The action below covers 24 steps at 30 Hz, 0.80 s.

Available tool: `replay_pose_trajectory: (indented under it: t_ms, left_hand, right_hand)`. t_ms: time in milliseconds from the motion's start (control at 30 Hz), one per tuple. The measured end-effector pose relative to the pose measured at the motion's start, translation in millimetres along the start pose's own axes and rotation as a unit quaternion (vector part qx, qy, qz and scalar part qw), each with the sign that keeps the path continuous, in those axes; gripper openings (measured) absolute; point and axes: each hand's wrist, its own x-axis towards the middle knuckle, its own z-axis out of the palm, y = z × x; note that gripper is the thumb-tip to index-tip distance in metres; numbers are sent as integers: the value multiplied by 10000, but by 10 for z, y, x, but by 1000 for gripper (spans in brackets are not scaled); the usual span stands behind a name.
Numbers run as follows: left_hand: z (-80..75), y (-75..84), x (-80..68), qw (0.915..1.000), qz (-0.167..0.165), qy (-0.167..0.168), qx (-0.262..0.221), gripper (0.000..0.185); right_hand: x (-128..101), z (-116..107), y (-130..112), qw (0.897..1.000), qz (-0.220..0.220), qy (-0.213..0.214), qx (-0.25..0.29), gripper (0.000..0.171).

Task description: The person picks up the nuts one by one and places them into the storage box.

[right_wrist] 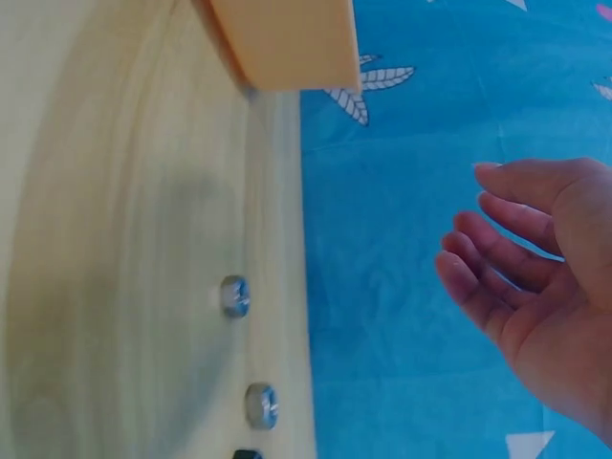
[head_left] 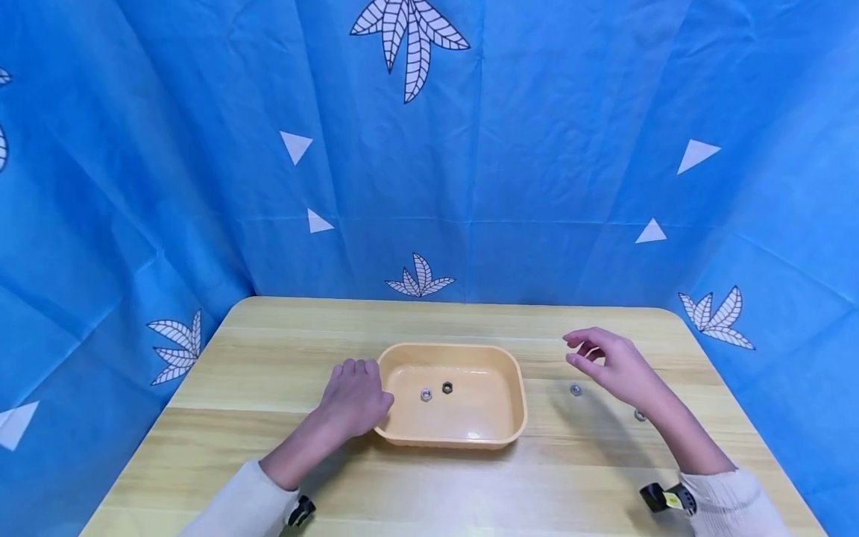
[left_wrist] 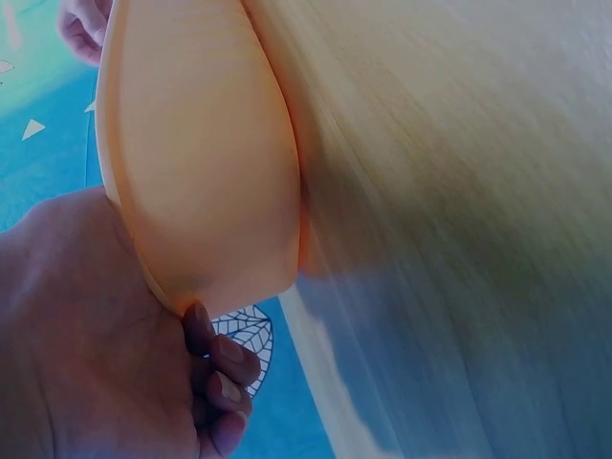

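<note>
1. Left hand [head_left: 353, 399] fingers [left_wrist: 222, 373] curl on the tray [head_left: 513, 388] rim's left side; right hand [head_left: 620, 367] fingers [right_wrist: 497, 253] hang apart, empty.
2. Silver nut [head_left: 576, 389] lies on the table [head_left: 268, 358] right of the tray, below the right hand: probably small, hard, slippery; pinch its flats.

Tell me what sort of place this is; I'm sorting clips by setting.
Probably a staged recording booth, not a workshop or home: a blue leaf-print cloth backdrop wraps round a small wooden table, which carries only an orange tray and a few metal nuts.
</note>
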Motion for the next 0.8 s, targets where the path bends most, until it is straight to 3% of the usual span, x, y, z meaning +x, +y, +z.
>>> replay_pose_trajectory:
  t_ms: [300,800]
  left_hand:
    - [10,0,-22,9998,-130,-59,-171,34]
    - [-15,10,-4,10000,-1,25,-1,33]
  right_hand:
    - [-122,42,235,9994,322,82,-34,31]
    - [-287,143,617,9957,880,207,-216,33]
